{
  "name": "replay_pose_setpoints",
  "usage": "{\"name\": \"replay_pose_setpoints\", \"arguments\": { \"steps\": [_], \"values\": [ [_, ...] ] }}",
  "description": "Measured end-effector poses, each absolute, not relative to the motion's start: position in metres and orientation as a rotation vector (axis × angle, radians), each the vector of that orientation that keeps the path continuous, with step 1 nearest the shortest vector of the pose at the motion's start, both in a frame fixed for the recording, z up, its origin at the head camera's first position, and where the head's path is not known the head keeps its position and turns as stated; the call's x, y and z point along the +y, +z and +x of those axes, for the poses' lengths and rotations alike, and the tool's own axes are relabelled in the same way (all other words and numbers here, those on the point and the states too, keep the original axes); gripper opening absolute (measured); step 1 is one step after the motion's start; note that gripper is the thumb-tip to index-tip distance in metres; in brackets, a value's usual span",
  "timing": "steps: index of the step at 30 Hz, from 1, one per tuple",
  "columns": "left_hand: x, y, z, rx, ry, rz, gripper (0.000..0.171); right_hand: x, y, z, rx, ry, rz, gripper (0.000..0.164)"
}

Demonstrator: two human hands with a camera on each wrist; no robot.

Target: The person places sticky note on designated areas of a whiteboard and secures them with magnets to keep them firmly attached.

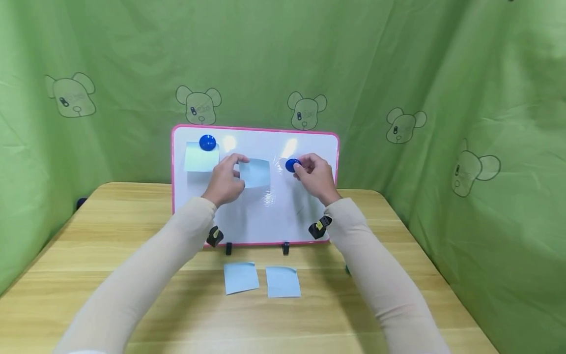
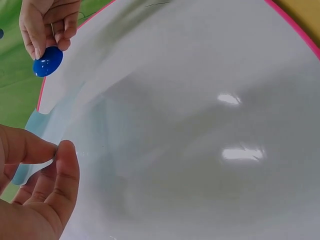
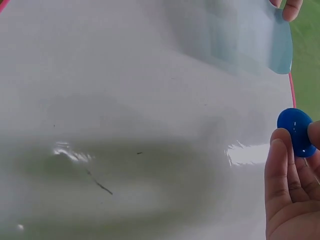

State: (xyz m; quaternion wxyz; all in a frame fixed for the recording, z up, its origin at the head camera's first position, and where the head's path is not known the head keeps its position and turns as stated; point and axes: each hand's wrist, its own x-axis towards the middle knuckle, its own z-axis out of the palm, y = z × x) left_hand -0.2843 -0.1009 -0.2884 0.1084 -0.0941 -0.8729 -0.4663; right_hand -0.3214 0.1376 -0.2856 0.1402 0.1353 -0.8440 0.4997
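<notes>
A pink-edged whiteboard [image 1: 265, 221] stands upright on the table, facing me. My left hand [image 1: 226, 181] pinches a light blue sticky note [image 1: 256, 174] by its left edge, in front of the board's middle. To its right, my right hand [image 1: 317, 176] pinches a round blue magnet [image 1: 292, 164] between thumb and fingers; the right wrist view shows this magnet [image 3: 296, 132] held apart from the note. Another blue magnet [image 1: 207, 142] sits over the top edge of a second note [image 1: 201, 157] at the board's upper left.
Two more light blue notes [image 1: 240, 278] [image 1: 283, 282] lie on the wooden table [image 1: 177, 314] before the board. Black feet [image 1: 228, 248] support the board's lower edge. A green curtain [image 1: 261, 59] with mouse-like drawings hangs behind and along the sides.
</notes>
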Motion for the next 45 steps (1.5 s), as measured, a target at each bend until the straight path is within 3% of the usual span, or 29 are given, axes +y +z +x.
{"name": "replay_pose_setpoints", "arguments": {
  "steps": [26,45],
  "values": [
    [-0.088,-0.281,-0.302,-2.581,-1.353,-0.233,0.051,0.118,-0.273,-0.329,-2.404,1.463,0.46,0.02],
    [-0.087,-0.277,-0.31,-2.568,-1.273,-0.226,0.06,0.093,-0.268,-0.337,-2.402,1.453,0.487,0.02]
  ]
}}
